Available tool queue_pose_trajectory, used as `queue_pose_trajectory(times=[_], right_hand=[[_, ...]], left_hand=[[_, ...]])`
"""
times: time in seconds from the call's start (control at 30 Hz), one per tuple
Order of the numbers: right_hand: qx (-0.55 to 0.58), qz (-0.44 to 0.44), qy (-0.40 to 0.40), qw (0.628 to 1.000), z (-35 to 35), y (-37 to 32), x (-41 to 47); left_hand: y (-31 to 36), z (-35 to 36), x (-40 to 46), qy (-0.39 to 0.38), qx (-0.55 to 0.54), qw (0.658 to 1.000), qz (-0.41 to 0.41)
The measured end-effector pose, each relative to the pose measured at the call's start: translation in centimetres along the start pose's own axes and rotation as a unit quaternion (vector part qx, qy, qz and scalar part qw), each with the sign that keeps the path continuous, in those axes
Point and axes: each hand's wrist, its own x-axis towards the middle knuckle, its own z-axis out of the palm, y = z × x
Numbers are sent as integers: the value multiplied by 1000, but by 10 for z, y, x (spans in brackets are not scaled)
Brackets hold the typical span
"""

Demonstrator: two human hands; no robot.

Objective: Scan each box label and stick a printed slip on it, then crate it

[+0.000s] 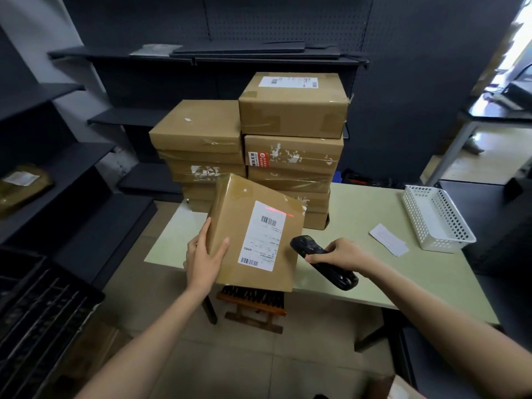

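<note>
Cardboard, brown and taped over, makes up the box (pixel 253 231) that the left hand (pixel 203 259) holds tilted up over the near edge of the tabletop (pixel 374 226), thumb across its front face and fingers wrapped round its left edge. The right hand (pixel 342 253) grips a black handheld scanner (pixel 322 262), fingers curled round its body, its head pointed at the white shipping label (pixel 263 236). The red scan line (pixel 277 211) lies across the label's top edge, just above the upper barcode, so the step would go best by tipping the scanner down a little, or raising the box, until the line crosses the bars squarely, with the box kept steady. The label carries one barcode near the top and another at the bottom left; its small print is too fine to read. Behind, a stacked box bears a red sticker (pixel 260 159) with Chinese characters, not legible. White slips (pixel 388 240) lie near a white perforated basket (pixel 437 218) on the right.
</note>
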Motion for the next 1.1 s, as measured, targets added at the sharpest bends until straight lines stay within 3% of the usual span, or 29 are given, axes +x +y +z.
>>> queue_pose_trajectory(times=[0.5, 0.8, 1.1], right_hand=[[6, -6, -29, 1000, 7, -7, -16], [-17, 12, 134, 991, 29, 48, -13], [-37, 92, 180, 979, 18, 127, -2]], left_hand=[[-1, -1, -2, -25, 25, 999, 13], [-13, 25, 3, -92, -22, 995, -41], [-2, 87, -3, -163, -101, 971, -143]])
